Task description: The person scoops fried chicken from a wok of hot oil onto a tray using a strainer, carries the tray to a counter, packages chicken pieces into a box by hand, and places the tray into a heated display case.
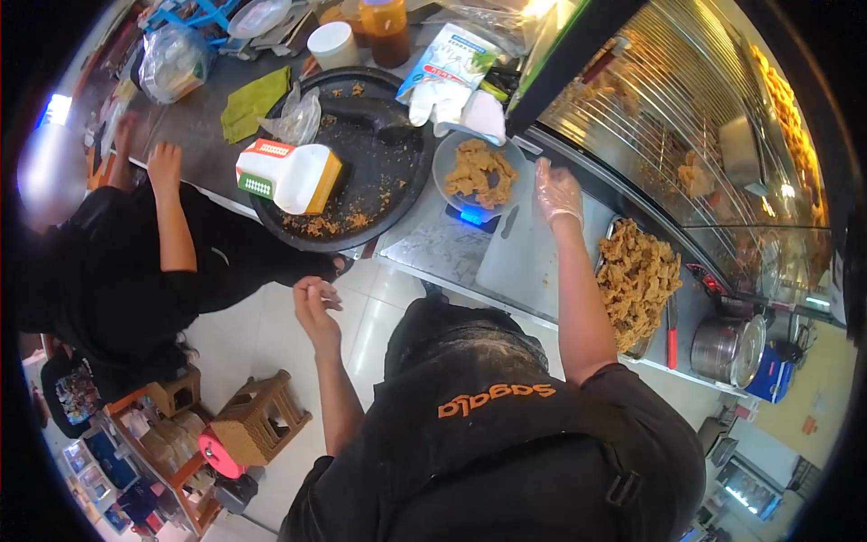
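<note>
My right hand (558, 191), in a clear plastic glove, is over the upper part of a white cutting board (524, 248), just right of a bowl. Its fingers are loosely bent, and I see nothing held in them. Pieces of fried chicken (481, 173) lie in the grey bowl (442, 181), which rests on a scale with a lit blue display (471, 217). Bare and raised over the floor in front of the counter, my left hand (316, 303) has its fingers loosely apart with nothing in them. A tray heaped with fried chicken (639, 282) stands right of the board.
A round black tray (411, 181) bears crumbs and a paper food box (289, 176). Behind are a glove packet (452, 63) and a white tub (332, 45). A glass display cabinet (668, 117) borders the right. A red-handled knife (671, 348) lies near a pot (727, 348). Another person (99, 253) stands left.
</note>
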The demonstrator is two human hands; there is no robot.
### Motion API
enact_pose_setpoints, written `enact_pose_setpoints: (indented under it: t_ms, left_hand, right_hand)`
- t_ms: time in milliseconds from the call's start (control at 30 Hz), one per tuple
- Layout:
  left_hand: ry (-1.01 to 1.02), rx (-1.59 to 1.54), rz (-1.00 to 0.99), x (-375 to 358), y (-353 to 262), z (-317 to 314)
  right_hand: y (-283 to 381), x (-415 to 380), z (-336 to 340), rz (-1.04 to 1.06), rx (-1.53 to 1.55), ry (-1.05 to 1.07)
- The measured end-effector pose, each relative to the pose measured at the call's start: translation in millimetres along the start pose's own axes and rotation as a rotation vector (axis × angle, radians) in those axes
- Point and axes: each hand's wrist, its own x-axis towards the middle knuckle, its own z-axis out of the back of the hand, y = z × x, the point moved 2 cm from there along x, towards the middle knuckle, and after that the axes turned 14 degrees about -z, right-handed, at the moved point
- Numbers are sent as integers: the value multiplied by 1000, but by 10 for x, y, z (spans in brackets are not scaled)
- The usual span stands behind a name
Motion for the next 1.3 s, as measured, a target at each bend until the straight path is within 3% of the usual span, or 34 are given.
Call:
enact_pose_setpoints:
  t_ms: [67, 200, 267, 333, 400, 500, 567, 700, 733, 800, 933, 1000, 1100, 1300]
  left_hand:
    - [-62, 85, 14, 178, 124, 117]
    - [-105, 221, -48, 727, 177, 101]
    - [-75, 346, 172, 1023, -178, -73]
    - [-39, 536, 153, 1270, 20, -77]
    - [-30, 738, 130, 1437, 79, -174]
    - [17, 702, 26, 1468, 219, -237]
    - [44, 745, -7, 1436, 181, -284]
    - [63, 798, -153, 1346, 151, -367]
    - [72, 807, -175, 1325, 125, -395]
    - [75, 788, -209, 1284, 156, -447]
    - [54, 700, -208, 1230, 156, -511]
    - [40, 717, -174, 1242, 213, -491]
    - [6, 676, -166, 1258, 237, -468]
    - [4, 614, -149, 1228, 238, -418]
  right_hand:
    - [-408, 429, -438, -80, -218, 194]
    - [-407, 17, -604, -133, 170, 406]
    - [-611, 9, -611, -155, 332, 437]
    - [-764, -160, -476, -246, 486, 604]
    - [-919, -293, -375, -569, 874, 634]
    - [-367, -946, -10, -497, 598, 631]
    - [40, -1195, 89, -337, 599, 748]
    - [498, -1020, -4, -48, 580, 930]
    - [594, -822, -143, 442, 108, 587]
    - [982, -733, -444, 879, -455, 101]
    - [1627, -876, -1226, 848, -475, 37]
    - [2039, -1534, -1118, 787, -712, -117]
    - [2145, -1769, -1090, 864, -832, -96]
    - [1990, -1573, -1179, 818, -504, -36]
